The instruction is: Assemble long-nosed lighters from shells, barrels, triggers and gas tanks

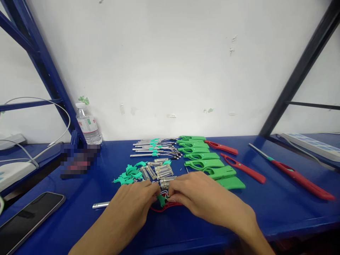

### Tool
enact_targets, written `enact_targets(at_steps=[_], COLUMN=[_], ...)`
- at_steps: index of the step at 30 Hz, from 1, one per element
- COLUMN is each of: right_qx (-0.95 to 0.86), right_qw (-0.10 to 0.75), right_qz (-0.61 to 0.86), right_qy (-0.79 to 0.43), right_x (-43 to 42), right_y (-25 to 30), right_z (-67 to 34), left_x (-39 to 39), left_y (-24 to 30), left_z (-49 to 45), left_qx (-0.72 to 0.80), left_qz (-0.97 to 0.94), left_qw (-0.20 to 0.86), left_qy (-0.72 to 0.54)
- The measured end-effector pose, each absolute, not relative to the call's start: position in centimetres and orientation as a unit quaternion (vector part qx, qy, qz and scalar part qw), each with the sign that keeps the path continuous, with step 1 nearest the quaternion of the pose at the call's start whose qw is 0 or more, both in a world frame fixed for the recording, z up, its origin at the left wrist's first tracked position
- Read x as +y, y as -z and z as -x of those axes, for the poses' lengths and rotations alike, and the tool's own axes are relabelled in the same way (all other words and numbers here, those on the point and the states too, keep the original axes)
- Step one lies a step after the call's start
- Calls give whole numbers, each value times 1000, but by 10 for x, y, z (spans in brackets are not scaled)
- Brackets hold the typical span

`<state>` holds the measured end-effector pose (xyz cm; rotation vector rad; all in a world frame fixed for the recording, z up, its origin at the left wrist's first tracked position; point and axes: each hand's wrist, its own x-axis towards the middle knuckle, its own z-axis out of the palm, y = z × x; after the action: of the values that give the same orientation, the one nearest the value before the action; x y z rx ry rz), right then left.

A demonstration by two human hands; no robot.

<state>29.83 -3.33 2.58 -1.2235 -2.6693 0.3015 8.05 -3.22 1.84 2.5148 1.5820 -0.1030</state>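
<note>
Centrally, left hand (132, 202), right hand (198, 198), fingers (154, 191) of both pinched on one green part (161, 200), three red lighters (243, 168) beside.

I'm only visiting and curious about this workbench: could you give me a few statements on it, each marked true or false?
1. The left hand and right hand pinch a small green piece. True.
2. The water bottle stands at the right of the table. False: back left.
3. A phone lies near left. True.
4. The handle shells behind the hands are yellow. False: green.
</note>
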Motion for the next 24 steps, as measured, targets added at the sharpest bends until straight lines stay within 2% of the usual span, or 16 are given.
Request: enact_targets(at_steps=[24], right_qx=[-896], right_qw=[77], right_qz=[431], right_qy=[-69], right_x=[-32], right_y=[-22], right_z=[-298], left_x=[-24], left_y=[-3], left_z=[-77], left_qx=[488], left_qz=[-872], left_qw=[37], left_qy=[-4])
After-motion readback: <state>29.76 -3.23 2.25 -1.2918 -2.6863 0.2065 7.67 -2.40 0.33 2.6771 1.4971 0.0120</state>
